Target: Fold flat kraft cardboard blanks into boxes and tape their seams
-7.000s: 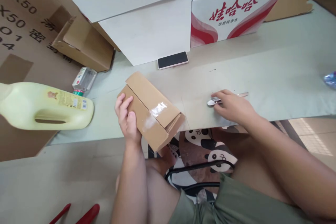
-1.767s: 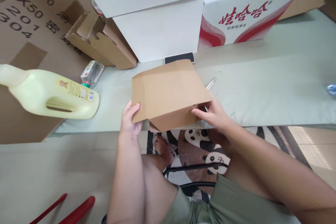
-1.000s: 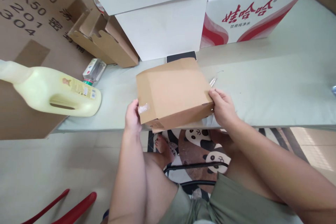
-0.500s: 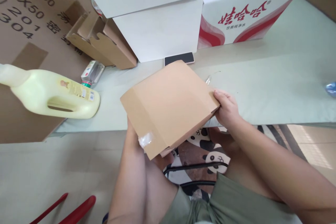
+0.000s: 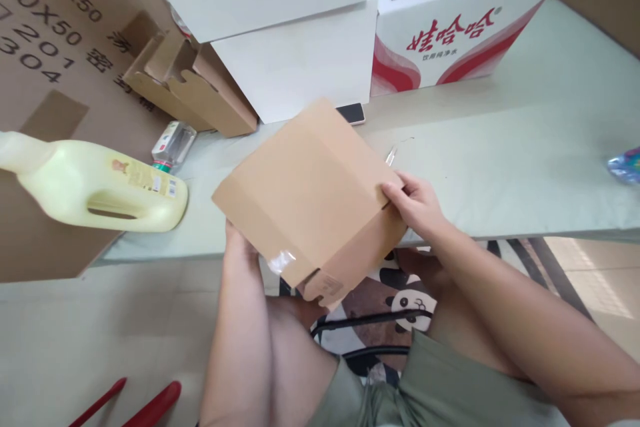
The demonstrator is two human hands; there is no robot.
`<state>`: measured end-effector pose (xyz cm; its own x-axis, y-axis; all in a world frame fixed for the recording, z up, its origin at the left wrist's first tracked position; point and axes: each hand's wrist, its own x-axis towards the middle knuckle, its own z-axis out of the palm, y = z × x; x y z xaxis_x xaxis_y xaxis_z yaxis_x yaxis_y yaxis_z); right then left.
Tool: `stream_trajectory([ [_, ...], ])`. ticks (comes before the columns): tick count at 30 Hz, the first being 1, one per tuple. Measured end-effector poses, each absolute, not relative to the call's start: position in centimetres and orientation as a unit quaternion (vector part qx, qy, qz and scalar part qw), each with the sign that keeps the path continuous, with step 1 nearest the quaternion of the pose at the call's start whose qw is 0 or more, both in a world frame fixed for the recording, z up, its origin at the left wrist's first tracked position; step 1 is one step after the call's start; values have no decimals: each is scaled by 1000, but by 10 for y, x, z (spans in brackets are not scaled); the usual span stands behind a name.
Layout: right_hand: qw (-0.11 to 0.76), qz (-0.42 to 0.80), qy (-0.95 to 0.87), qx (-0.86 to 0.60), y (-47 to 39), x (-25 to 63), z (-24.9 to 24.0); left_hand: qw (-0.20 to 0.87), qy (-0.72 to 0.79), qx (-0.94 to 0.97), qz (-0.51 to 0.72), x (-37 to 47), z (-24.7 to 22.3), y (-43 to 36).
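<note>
A brown cardboard box (image 5: pixel 310 187) with creased flaps is held tilted over the table's front edge and my lap. A shiny piece of clear tape (image 5: pixel 281 261) sticks to its lower left flap. My right hand (image 5: pixel 414 201) grips the right side, thumb on top and fingers beneath. At the left edge, my left hand (image 5: pixel 240 240) supports the box from below; its fingers are mostly hidden by the cardboard. Just beyond the box lie a small pen-like silver item (image 5: pixel 391 155) and a dark flat phone-like object (image 5: pixel 353 113), partly covered.
On the left lie a pale yellow jug (image 5: pixel 100 180) and a small clear bottle (image 5: pixel 173 145). Behind stand folded brown cartons (image 5: pixel 215 97), a white box (image 5: pixel 300 67) and a red-and-white carton (image 5: pixel 450 40). A blue shiny item (image 5: pixel 625 165) rests at far right.
The box has turned and tipped, so its lower right side and a slotted tab now show. My right hand has shifted left, with its thumb now over the top.
</note>
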<state>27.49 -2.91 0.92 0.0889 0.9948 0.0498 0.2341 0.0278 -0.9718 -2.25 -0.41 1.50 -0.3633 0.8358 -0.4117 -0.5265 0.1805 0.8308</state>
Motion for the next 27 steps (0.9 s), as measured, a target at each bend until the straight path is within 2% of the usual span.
stream_trajectory([
  [3, 422, 345, -591, -595, -28, 271, 9, 561, 533, 172, 609, -22, 22, -1],
  [6, 454, 269, -602, -599, -24, 270, 5, 581, 514, 186, 604, -21, 25, 0],
  [8, 495, 260, -568, -604, -21, 273, 3, 580, 498, 193, 615, -22, 25, 1],
  [12, 539, 451, -424, -571, -17, 277, -3, 571, 476, 198, 639, -25, 22, 8],
  [16, 491, 619, -346, -506, -20, 274, -4, 543, 431, 209, 689, -22, 21, 13],
  [20, 491, 639, -318, -499, -21, 271, -2, 489, 428, 208, 731, -17, 20, 12],
  [27, 485, 659, -315, -480, -24, 269, -7, 521, 534, 139, 652, -15, 17, 10],
])
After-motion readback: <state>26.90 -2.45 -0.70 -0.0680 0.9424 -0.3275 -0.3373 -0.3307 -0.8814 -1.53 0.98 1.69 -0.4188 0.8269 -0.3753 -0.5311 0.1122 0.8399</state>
